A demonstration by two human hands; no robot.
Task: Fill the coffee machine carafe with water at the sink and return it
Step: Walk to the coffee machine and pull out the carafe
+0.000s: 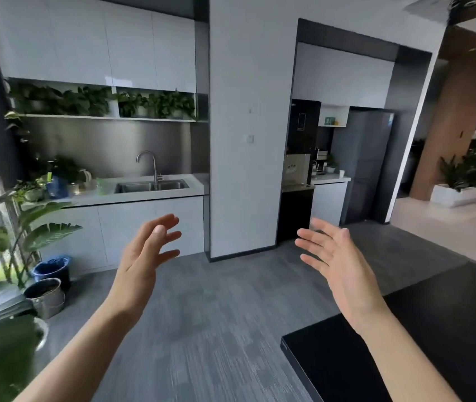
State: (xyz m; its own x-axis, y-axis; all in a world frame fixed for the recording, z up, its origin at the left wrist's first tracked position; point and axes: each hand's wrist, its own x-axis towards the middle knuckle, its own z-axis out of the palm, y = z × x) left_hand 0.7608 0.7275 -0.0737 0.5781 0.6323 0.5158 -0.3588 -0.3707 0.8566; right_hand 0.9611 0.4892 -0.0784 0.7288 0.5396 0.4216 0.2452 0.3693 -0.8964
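A steel double sink [152,186] with a curved tap [150,163] is set in the white counter at the far left. The coffee machine [320,161] stands small on a white counter in the alcove at the right, beside a dark fridge; its carafe is too small to make out. My left hand [145,250] and my right hand [340,262] are raised in front of me, palms facing each other, fingers spread, both empty and well away from the sink and the machine.
A white pillar [245,140] separates the sink counter from the alcove. A black table [422,338] juts in at the lower right. Large potted plants [4,256], a blue bin [52,269] and a metal bucket [46,297] stand at the left. Grey floor stretches ahead.
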